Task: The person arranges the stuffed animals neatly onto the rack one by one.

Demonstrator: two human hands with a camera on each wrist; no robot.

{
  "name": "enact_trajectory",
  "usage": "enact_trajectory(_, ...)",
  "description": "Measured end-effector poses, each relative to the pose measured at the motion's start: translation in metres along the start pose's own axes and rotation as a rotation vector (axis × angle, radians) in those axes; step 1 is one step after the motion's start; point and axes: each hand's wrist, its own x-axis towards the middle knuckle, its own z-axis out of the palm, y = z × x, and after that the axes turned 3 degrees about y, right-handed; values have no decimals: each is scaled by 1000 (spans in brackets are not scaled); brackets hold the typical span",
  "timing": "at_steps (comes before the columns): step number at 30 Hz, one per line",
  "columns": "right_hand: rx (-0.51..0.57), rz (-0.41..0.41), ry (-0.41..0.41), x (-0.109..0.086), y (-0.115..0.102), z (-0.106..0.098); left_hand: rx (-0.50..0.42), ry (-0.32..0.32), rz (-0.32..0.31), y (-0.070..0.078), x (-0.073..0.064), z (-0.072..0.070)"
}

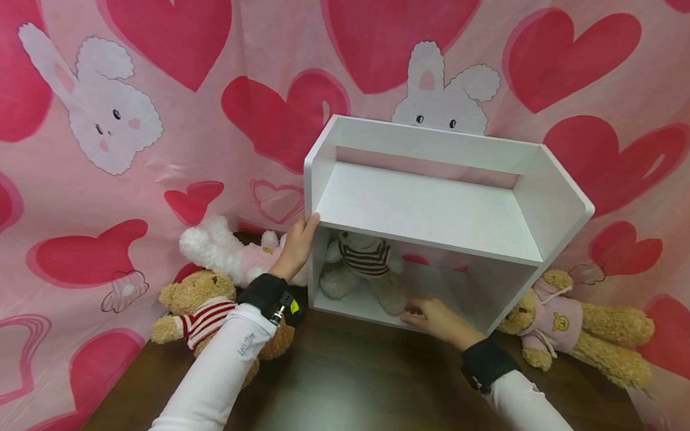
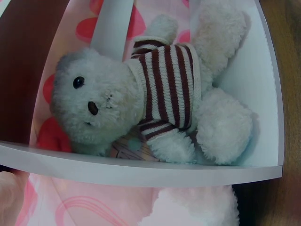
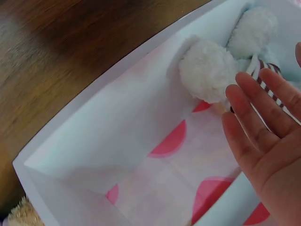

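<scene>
"White bear [image 1: 364,259]: where?"
"I see it sitting in the lower left corner of the shelf [image 1: 430,205]."
"Hands?"
"Right hand [image 1: 436,317], fingers straight, near the bear; left hand [image 1: 297,244] touching the shelf's left edge, grip I can't tell."

White shelf [image 1: 424,204], lower level: room to pass beside the right edge; a plush bear [image 1: 365,258] blocks the left.

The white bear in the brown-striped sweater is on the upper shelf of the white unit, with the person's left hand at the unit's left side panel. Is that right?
Not quite: the white bear sits in the lower compartment, below the upper shelf, as the head view shows. The left hand is indeed at the left side panel.
</scene>
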Motion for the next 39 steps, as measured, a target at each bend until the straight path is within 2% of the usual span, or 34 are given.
enact_trajectory(3,-28,-21,-9,-10,-2,-7,-12,-5,-10,13,-6,0)
enact_trajectory(6,-59,-16,-16,-20,-3,-12,-13,-4,-6,15,-8,1)
enact_trajectory(14,-167,2,-8,-40,-1,-22,24,32,13,-13,4,1)
enact_trajectory(20,-200,42,-2,-51,2,-27,11,43,23,-17,5,1)
enact_trajectory(27,-152,81,-21,-71,10,-36,7,37,21,-16,4,1)
enact_trajectory(29,-132,101,-29,-78,13,-40,1,32,26,-13,3,1)
enact_trajectory(36,-98,198,1,-99,20,-52,8,16,33,16,-8,2)
enact_trajectory(39,-80,231,-3,-106,24,-61,16,14,36,14,-7,2)
